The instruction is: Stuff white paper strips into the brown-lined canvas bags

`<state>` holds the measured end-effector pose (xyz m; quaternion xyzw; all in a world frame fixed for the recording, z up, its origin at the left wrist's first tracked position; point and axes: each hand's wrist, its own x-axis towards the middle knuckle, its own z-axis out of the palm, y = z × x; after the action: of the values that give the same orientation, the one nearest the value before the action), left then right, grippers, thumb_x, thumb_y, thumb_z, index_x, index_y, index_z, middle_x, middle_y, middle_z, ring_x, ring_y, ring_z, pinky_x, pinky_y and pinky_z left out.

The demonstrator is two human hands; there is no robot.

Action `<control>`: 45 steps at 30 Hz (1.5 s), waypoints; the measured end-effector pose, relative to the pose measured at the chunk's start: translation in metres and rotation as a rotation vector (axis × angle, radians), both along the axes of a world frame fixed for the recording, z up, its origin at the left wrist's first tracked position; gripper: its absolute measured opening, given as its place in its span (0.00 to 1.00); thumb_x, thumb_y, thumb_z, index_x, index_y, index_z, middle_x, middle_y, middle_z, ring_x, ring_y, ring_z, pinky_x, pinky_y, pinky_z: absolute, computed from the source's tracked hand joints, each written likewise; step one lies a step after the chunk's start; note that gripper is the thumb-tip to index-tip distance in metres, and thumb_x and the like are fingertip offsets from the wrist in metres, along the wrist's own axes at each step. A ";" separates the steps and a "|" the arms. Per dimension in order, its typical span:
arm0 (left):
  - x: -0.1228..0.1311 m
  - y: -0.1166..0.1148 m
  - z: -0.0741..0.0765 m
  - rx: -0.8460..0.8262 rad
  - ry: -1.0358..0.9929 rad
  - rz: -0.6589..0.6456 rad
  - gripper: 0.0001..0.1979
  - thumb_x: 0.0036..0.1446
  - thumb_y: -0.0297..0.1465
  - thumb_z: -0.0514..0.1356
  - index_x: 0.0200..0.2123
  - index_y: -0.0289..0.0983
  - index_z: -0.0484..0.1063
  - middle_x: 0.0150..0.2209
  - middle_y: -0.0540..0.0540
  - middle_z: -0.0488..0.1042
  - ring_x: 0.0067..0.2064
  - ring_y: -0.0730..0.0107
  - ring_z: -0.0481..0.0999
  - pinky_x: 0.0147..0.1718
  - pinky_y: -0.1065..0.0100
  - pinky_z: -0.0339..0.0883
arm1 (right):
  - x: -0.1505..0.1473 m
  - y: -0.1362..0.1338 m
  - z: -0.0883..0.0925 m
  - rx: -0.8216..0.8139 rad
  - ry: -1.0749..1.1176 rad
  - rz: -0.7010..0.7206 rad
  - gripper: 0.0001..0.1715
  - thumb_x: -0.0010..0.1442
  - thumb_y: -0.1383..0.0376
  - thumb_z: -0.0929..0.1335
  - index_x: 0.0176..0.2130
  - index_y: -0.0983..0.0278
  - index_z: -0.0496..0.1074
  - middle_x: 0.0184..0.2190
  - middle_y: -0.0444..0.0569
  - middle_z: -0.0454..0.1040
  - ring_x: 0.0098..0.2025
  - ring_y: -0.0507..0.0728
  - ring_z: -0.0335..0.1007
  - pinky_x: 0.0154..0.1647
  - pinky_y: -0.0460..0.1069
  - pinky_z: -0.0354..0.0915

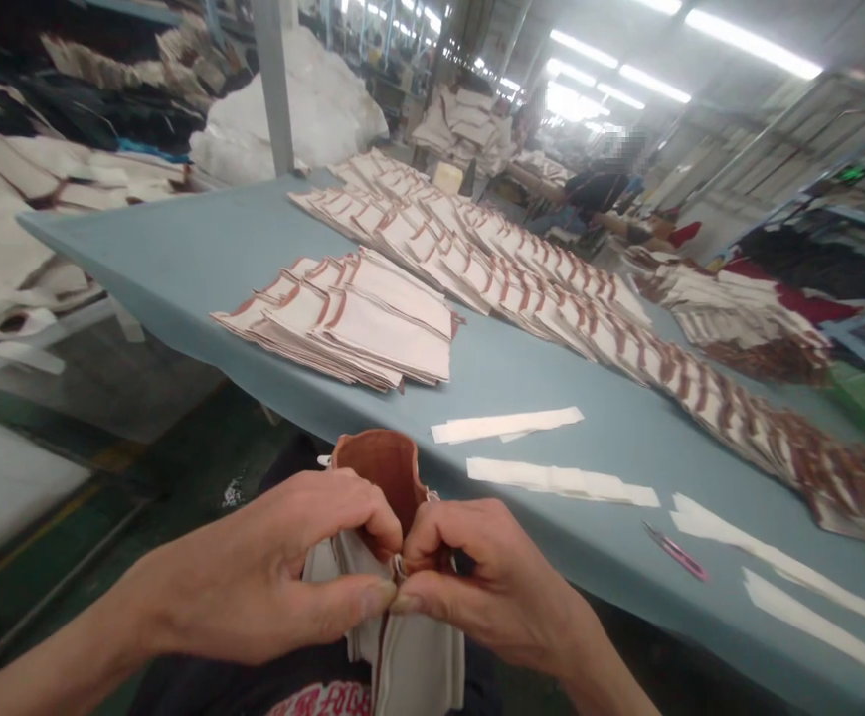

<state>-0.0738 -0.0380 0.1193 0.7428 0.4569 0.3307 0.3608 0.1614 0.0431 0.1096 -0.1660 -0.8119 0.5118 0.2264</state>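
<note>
A cream fabric piece with a brown lining [377, 459] hangs over my lap at the table's front edge. My left hand [320, 567] pinches it from the left, thumb and forefinger pressed together at the seam. From the other side, my right hand [469, 572] grips the same seam, its thumb tip almost meeting the left thumb. A small light bit shows between the fingertips, too small to name. The lower part of the piece drops below my hands, while its brown upper part stands open above them.
The blue-green table [194, 249] carries a stack of cream pieces [373, 318] and long overlapping rows of similar pieces [492, 268]. White strips [563, 480] and pink thread snips [677, 552] lie near the front edge. A person [601, 184] is farther back.
</note>
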 end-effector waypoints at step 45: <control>0.009 0.003 -0.014 0.479 0.393 0.004 0.17 0.77 0.25 0.53 0.32 0.40 0.69 0.30 0.53 0.76 0.29 0.72 0.76 0.30 0.69 0.66 | -0.004 -0.003 -0.003 0.120 -0.108 -0.171 0.06 0.58 0.67 0.67 0.31 0.59 0.65 0.23 0.35 0.60 0.23 0.49 0.53 0.29 0.47 0.50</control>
<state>-0.0653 -0.0352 0.1055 0.8556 0.4284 0.2796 0.0794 0.1579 0.0399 0.1066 -0.2484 -0.8350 0.4314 0.2345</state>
